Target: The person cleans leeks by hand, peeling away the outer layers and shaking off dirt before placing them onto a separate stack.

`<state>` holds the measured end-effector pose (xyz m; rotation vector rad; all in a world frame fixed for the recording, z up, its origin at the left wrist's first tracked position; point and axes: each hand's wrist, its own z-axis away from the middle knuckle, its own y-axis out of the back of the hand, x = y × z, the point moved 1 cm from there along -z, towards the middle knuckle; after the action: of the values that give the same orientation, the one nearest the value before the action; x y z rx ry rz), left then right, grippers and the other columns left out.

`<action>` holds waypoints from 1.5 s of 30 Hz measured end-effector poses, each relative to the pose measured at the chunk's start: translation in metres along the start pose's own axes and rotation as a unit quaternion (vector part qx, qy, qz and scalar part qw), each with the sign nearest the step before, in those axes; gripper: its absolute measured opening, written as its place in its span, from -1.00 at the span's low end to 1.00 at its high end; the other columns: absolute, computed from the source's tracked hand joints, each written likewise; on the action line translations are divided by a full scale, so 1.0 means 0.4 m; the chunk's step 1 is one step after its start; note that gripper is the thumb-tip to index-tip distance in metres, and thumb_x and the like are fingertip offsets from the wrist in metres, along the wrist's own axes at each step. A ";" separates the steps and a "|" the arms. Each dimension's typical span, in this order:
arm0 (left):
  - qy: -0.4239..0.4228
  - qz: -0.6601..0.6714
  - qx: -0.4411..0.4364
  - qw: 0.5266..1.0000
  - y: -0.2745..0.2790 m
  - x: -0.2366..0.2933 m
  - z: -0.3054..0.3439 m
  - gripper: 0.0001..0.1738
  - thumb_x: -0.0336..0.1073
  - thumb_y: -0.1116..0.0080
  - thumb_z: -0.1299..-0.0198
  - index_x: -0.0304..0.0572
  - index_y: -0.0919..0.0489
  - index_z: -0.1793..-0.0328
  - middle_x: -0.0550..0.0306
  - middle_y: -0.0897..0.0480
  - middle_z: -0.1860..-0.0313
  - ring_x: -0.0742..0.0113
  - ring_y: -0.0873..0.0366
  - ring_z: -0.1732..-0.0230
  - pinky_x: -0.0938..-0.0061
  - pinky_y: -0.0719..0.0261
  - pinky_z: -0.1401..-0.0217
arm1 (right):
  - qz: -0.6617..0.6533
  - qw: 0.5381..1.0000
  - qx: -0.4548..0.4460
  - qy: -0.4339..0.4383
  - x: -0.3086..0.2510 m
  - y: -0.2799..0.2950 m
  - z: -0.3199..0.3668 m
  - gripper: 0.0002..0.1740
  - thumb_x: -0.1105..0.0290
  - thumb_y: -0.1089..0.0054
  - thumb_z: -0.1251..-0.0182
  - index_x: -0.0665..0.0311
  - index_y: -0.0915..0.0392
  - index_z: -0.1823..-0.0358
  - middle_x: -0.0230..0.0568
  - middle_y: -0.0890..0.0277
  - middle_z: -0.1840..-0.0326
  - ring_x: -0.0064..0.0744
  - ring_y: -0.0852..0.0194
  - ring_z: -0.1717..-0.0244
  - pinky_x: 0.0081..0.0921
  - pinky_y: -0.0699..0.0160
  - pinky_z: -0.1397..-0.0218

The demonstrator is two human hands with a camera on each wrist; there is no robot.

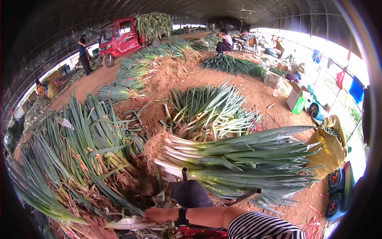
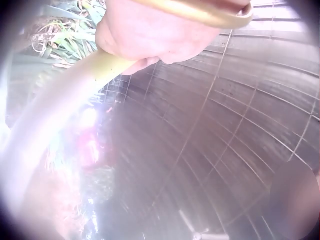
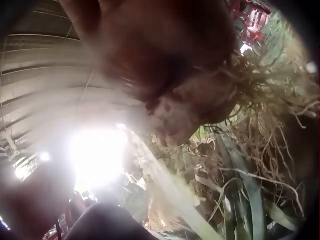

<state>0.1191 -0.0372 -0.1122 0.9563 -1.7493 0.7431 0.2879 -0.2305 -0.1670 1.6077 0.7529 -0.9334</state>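
At the bottom of the head view a long leek point(image 1: 129, 224) lies across both hands, its green leaves stretching left. The left hand point(image 1: 99, 227) grips its stalk; in the left wrist view that hand point(image 2: 160, 32) is curled round the pale green stalk point(image 2: 65, 95). At the white end is the right hand point(image 1: 153, 215), its fingers bent against the stalk. Close up in the right wrist view, the right hand point(image 3: 165, 55) is dark and blurred, with stringy roots point(image 3: 265, 120) beside it.
A trimmed leek bundle point(image 1: 238, 159) rests on a metal frame point(image 1: 254, 192) right of centre. Untrimmed leeks point(image 1: 79, 135) are heaped at the left. Behind are more leek piles point(image 1: 215, 107), a red truck point(image 1: 125, 36), a carton point(image 1: 296, 97) and several people.
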 end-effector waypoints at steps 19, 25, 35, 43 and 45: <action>0.009 0.072 0.051 0.996 0.064 -0.014 0.005 -0.35 -0.29 0.16 -0.32 -0.03 0.04 -0.51 -0.02 -0.40 -0.26 0.15 -0.51 -0.06 0.52 -0.50 0.04 | 0.041 0.999 0.010 0.022 -0.112 0.055 0.051 -0.72 0.26 0.10 -0.29 0.32 -0.51 0.31 0.05 -0.48 0.42 0.08 -0.47 0.28 -0.12 -0.42 0.22; 0.088 0.209 0.161 0.960 -0.056 0.145 0.023 -0.53 -0.23 0.15 -0.34 -0.07 -0.23 -0.37 0.17 -0.50 0.23 0.43 -0.41 0.42 0.67 -0.41 0.30 | 0.113 0.991 0.010 0.075 -0.042 0.017 0.030 -0.70 0.27 0.07 -0.25 0.39 -0.49 0.41 0.05 -0.45 0.52 0.00 -0.51 0.36 -0.16 -0.45 0.23; 0.136 0.243 0.160 0.947 -0.118 0.274 0.025 -0.68 0.03 0.09 -0.32 -0.01 -0.34 0.31 0.40 -0.04 0.66 0.56 0.04 0.66 0.65 -0.02 0.59 | -0.090 0.957 -0.274 0.010 -0.035 0.057 0.019 -0.58 0.16 0.10 -0.36 0.46 -0.45 0.36 -0.23 -0.35 0.60 -0.51 -0.20 0.46 -0.40 -0.29 0.33; -0.008 0.415 -0.073 0.907 0.026 0.177 -0.007 -0.55 0.03 0.19 -0.36 -0.22 -0.38 -0.05 0.28 -0.27 0.55 0.55 -0.09 0.65 0.62 -0.11 0.58 | -0.281 0.894 -0.278 -0.212 -0.089 0.024 0.066 -0.39 -0.06 -0.06 -0.30 0.45 -0.46 0.01 -0.26 -0.35 0.06 -0.57 -0.23 0.12 -0.54 -0.32 0.12; 0.000 0.393 -0.004 0.920 0.012 0.212 0.005 -0.57 0.02 0.20 -0.35 -0.21 -0.37 -0.03 0.28 -0.25 0.54 0.56 -0.07 0.66 0.62 -0.07 0.60 | -0.256 0.915 -0.262 -0.171 -0.039 -0.026 0.068 -0.39 -0.06 -0.06 -0.29 0.45 -0.46 0.01 -0.25 -0.36 0.06 -0.57 -0.24 0.12 -0.53 -0.32 0.12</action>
<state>0.0954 -0.0594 -0.0336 0.2014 -2.1385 1.2261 0.2661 -0.2549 -0.1615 0.7560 1.0875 -1.2148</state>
